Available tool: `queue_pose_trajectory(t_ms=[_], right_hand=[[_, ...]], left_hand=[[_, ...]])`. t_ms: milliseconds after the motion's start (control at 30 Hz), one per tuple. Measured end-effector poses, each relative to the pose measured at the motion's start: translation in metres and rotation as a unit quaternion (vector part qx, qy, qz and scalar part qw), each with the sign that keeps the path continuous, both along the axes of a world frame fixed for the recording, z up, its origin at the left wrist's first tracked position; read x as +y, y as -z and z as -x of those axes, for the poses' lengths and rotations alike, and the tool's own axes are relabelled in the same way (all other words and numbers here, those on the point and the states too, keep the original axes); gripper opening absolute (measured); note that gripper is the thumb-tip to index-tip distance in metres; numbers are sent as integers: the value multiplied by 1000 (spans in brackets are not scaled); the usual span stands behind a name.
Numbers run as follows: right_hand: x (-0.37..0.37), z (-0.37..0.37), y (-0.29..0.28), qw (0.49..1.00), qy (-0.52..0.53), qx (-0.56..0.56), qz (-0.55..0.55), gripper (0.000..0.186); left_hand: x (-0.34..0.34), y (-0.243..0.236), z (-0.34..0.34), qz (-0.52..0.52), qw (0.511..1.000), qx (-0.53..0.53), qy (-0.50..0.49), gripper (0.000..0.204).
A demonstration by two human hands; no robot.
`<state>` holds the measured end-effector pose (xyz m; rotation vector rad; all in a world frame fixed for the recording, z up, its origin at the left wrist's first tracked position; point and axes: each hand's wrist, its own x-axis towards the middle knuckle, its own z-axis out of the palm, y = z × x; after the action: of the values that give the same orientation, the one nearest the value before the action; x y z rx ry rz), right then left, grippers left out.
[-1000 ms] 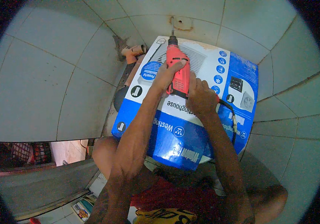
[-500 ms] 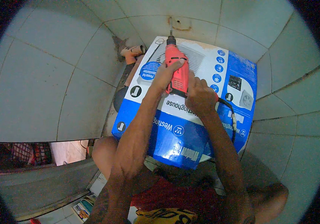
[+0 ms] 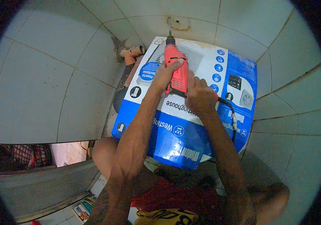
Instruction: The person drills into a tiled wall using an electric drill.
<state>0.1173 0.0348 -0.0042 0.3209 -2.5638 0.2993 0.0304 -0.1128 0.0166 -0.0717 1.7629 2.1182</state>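
Note:
A red corded power drill (image 3: 174, 54) is held in both hands above a blue and white cardboard box (image 3: 205, 56). My left hand (image 3: 163, 78) wraps round the left side of its body, the thumb lying across the top. My right hand (image 3: 201, 94) grips the drill's handle side, fingers curled, with the handle mostly hidden. Out of the black chuck runs a thin drill bit (image 3: 170, 29), pointing away from me at the tiled wall (image 3: 201, 24). Whether its tip is in the tile cannot be made out. Near it, the wall has a small dark hole ringed by a brownish stain.
A dark power cord (image 3: 232, 107) with a pale taped patch trails from the drill over the box's right part. Left of the box stand an orange-brown pipe fitting (image 3: 130, 54) and a pipe. Tiled walls close in on both sides. A low opening (image 3: 68, 153) is at the lower left.
The view has shifted very slightly. Both hands keep their grip, and the drill stays at the same spot by the wall.

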Motion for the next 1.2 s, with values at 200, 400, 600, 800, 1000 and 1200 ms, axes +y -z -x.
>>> queue_pose_trajectory(t_ms=[200,400,600,800,1000,1200], right_hand=[[-2,0,-1,1000,0,-3,-5,67],[-1,-1,-2,1000,4,-22,2,73],[-2,-1,-3,1000,-4,-16,11,71],[0,-1,-2,1000,-5,-14,8,70],[-2,0,-3,1000,-5,-12,9,68],[1,0,-1,1000,-4,-6,5,69]], left_hand=[[-2,3,2,-10,1000,8,2,56],[-2,0,0,23,1000,2,-3,57],[-1,-6,-2,26,1000,8,-10,56],[2,-6,-4,18,1000,3,-7,56],[-3,-1,1,12,1000,5,-6,57],[0,-1,1,1,1000,-8,-3,57]])
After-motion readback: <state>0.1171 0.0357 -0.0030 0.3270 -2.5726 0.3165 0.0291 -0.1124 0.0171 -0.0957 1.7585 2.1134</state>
